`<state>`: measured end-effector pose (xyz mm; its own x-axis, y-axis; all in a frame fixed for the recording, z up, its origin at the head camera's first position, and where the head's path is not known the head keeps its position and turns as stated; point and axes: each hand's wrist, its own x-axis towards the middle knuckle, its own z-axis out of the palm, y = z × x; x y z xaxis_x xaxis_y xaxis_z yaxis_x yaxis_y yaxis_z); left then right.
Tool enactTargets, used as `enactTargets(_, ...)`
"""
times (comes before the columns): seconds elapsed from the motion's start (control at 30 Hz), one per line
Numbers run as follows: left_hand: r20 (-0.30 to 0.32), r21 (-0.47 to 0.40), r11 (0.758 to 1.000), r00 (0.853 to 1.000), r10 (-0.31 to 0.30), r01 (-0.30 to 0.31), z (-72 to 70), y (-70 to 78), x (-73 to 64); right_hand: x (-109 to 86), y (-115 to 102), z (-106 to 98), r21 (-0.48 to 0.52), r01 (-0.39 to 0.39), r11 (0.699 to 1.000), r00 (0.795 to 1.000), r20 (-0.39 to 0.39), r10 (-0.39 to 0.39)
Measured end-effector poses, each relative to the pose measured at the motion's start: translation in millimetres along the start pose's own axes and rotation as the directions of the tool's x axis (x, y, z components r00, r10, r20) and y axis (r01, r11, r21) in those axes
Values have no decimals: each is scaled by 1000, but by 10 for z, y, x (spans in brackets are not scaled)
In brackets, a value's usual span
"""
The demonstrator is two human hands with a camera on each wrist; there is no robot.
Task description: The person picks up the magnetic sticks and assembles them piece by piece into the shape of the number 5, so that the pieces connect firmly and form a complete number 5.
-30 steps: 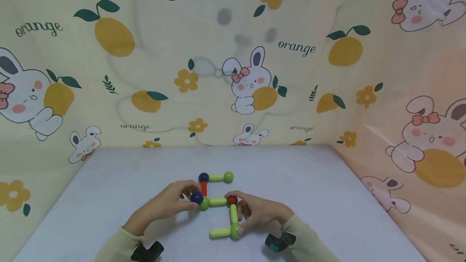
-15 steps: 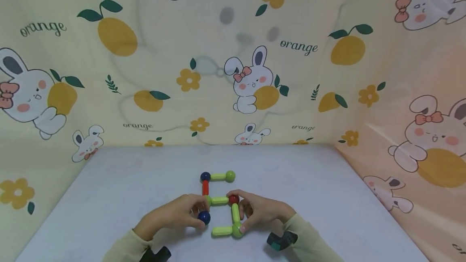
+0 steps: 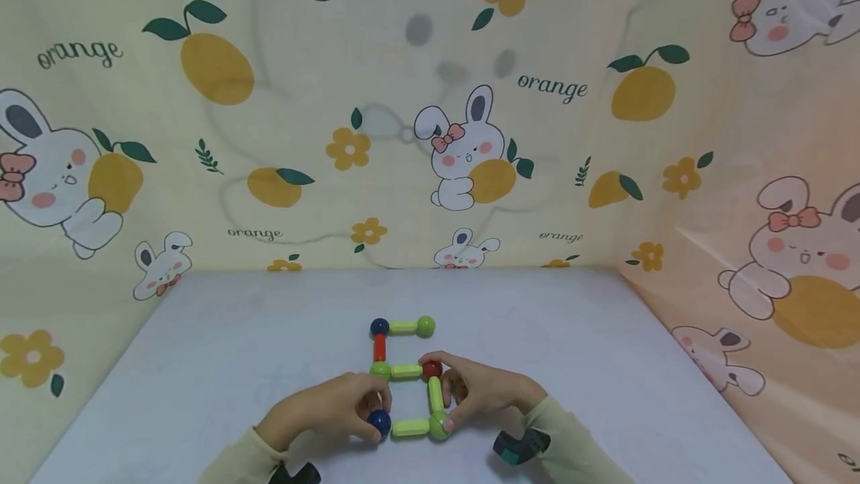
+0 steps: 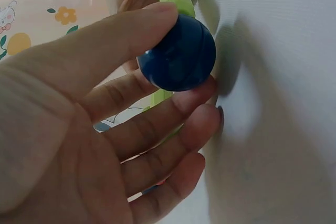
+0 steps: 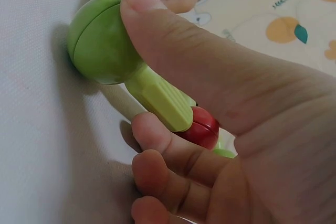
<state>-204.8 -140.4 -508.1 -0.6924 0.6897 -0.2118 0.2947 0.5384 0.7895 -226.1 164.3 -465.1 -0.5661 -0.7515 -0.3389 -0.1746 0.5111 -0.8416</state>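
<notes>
A figure of toy building balls and sticks lies on the white table (image 3: 571,334). My left hand (image 3: 332,405) pinches a blue ball (image 4: 178,59) between thumb and fingers, right at the left end of the bottom light green stick (image 3: 410,428). At that stick's other end, my right thumb presses a green ball (image 5: 100,43). The index finger of my right hand (image 3: 490,388) reaches the red ball (image 3: 432,370), with the right-side stick (image 5: 160,98) between the two balls. A middle stick (image 3: 406,371) joins the red ball to another green ball (image 3: 380,370).
From that green ball a red stick (image 3: 379,348) runs back to a blue ball (image 3: 379,327). A light green stick (image 3: 403,327) ending in a green ball (image 3: 426,326) extends right from there. Behind the table hangs a printed cloth (image 3: 302,95) with rabbits and oranges.
My left hand has carried the blue ball from beside the middle-left green ball toward me, down to the free end of the bottom stick. My right hand has kept its hold.
</notes>
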Motion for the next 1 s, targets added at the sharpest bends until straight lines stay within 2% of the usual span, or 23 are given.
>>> enactTargets(0.03,4,-7,1000,1000,12,-12,11,-83,25,1,1,1,1,2,1000,1000,2,-2)
enactTargets(0.07,9,0,1000,1000,7,-7,11,-93,25,1,3,1,3,3,1000,1000,4,-3)
enactTargets(0.13,0,8,999,1000,-31,31,-9,131,-52,-1,4,0,1,4,1000,1000,5,-4)
enactTargets(0.2,-16,3,998,998,-58,58,-38,449,-177,-7,2,-1,-1,3,1000,1000,4,-3)
enactTargets(0.23,-17,3,998,998,-62,62,-40,467,-184,-10,0,-2,0,2,1000,1000,4,-2)
enactTargets(0.3,-26,-3,997,996,-80,80,-46,615,-232,-15,-6,-1,0,0,1000,1000,2,0)
enactTargets(0.4,-33,7,996,996,-85,86,-40,650,-248,-18,-16,0,2,1,1000,1000,0,-1)
enactTargets(1.0,-26,-12,997,997,-75,74,-35,615,-241,5,-16,0,13,8,1000,1000,0,-8)
